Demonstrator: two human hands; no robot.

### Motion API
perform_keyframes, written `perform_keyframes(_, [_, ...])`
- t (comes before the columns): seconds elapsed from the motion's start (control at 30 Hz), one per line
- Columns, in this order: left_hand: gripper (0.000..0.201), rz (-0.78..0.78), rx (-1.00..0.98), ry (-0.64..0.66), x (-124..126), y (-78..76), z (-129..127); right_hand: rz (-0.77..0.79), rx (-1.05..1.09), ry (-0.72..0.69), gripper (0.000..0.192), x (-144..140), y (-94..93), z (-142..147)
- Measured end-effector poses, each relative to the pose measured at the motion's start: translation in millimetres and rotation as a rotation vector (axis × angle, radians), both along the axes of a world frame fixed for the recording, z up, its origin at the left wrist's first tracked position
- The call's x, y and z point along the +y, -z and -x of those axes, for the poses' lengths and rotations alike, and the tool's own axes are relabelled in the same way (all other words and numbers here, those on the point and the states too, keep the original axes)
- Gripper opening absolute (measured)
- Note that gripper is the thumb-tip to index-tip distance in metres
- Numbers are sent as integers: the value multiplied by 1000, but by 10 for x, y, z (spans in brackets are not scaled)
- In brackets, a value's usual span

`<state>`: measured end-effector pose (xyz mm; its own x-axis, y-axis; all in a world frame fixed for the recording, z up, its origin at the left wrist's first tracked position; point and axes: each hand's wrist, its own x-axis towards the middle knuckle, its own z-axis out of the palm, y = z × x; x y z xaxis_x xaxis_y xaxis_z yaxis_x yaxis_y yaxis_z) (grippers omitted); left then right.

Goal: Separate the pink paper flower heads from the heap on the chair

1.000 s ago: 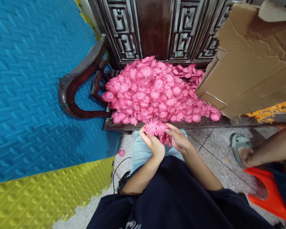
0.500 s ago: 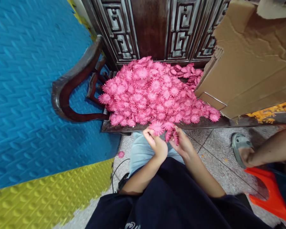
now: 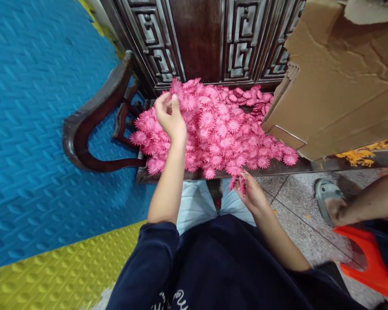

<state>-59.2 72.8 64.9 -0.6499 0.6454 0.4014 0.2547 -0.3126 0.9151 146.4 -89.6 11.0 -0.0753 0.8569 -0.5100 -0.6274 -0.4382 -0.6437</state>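
Note:
A large heap of pink artificial flowers (image 3: 213, 125) covers the seat of a dark wooden bench (image 3: 271, 172). My left hand (image 3: 170, 114) is raised over the heap's left back part, its thumb and fingers pinched on a pink flower (image 3: 177, 88). At the bench's front edge, above my lap, my right hand (image 3: 250, 189) is closed on a small bunch of pink flowers (image 3: 235, 174). Some of that bunch hangs down below the fingers.
A torn cardboard box (image 3: 342, 94) stands on the bench at the right, with orange pieces (image 3: 358, 155) beside it. The curved wooden armrest (image 3: 80, 129) bounds the left, near blue matting (image 3: 35, 150). Another person's leg (image 3: 371, 200) is at the right.
My left hand has moved from beside my right hand forward and left over the heap, carrying a flower. My right hand has stayed near the front edge with its bunch.

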Motion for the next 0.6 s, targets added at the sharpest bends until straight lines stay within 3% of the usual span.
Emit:
perform_keyframes(0.1, [47,14,47,3,-32,23,-16,-34,-30,26,12,-31,0,13])
perform_keyframes(0.23, [45,51,28,-99,-672,199,-291,-81,-80,-15,12,-33,11,50])
perform_keyframes(0.3, [33,124,0,66,-1034,227,-418,-120,-121,-41,13,-22,-6,80])
perform_keyframes(0.37, [20,239,23,385,-1319,184,-499,-158,-176,-60,14,-11,-44,118])
perform_keyframes(0.43, [14,297,107,615,-1504,105,-536,-202,-224,-75,14,-3,-95,158])
perform_keyframes(0.5, [12,324,179,719,-1600,43,-548,-247,-258,-89,13,-4,-141,194])
perform_keyframes(0.6, [15,367,143,748,-1650,35,-551,-313,-305,-84,13,-22,-178,222])
